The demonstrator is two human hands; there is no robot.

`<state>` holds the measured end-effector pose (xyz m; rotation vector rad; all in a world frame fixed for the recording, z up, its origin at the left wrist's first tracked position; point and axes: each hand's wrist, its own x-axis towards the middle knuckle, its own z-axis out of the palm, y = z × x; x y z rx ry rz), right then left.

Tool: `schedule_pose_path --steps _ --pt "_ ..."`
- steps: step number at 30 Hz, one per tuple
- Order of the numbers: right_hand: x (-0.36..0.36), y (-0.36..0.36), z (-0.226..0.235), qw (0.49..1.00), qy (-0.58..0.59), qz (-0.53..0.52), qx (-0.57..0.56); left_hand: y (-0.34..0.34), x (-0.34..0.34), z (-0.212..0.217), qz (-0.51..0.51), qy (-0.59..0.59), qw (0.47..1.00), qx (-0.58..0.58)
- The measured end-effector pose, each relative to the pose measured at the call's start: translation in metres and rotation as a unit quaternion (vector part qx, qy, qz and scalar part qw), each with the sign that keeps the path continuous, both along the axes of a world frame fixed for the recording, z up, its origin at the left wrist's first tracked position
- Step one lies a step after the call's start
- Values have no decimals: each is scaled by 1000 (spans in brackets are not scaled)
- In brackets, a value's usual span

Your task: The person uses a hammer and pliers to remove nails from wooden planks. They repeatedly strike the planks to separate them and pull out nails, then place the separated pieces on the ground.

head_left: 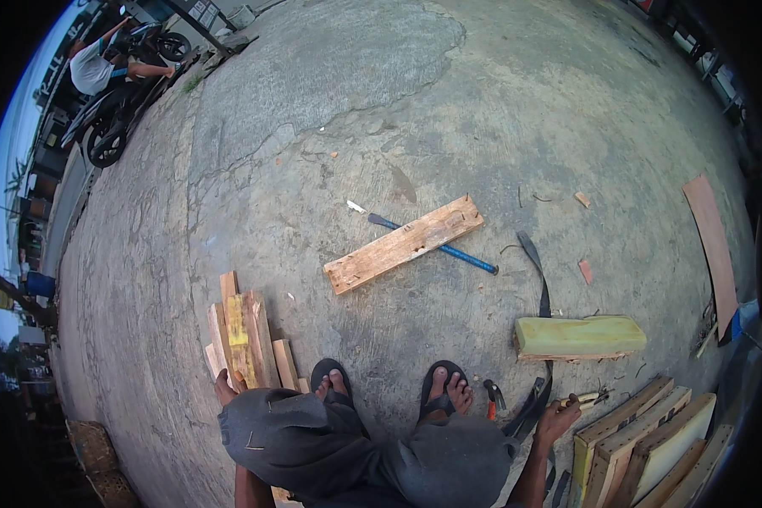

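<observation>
Left hand [225, 388] resting on stacked wood offcuts [244, 339], fingers half hidden, grip unclear. Right hand [557, 418] loosely closed on small wooden piece [586, 398] above leaning boards [643, 444]. Farther: yellow block [579, 336], plank [404, 244] over blue-handled tool [457, 252] on concrete.

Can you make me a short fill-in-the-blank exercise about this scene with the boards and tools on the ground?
1. The long plank lies across a pry bar whose handle is ____.
2. The person's left hand touches a stack of ____.
3. The thick block by the right hand has a ____ top.
4. On the feet are black ____.

Missing words: blue; boards; green; sandals
</observation>
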<state>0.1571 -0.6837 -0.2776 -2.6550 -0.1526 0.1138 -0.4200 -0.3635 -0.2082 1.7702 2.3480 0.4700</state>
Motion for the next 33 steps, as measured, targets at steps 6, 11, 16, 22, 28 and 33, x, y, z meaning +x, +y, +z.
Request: schedule_pose_path --steps 6,11,16,22,28,33 --pt "-109 13 -19 970 161 178 -29 168 257 -23 -510 -25 859 -43" --pt "-131 18 19 950 272 152 -31 205 326 -83 -479 110 852 -180" --pt "-145 5 13 939 286 178 -62 209 350 -86 -453 174 821 -300" --pt "-107 15 18 969 173 175 -27 201 313 -42 -398 -106 810 -417" --pt "-67 13 11 991 120 57 34 176 275 -8 -466 -57 800 -375" --pt "-51 -4 1 984 174 1 22 169 271 2 -486 57 792 -366"
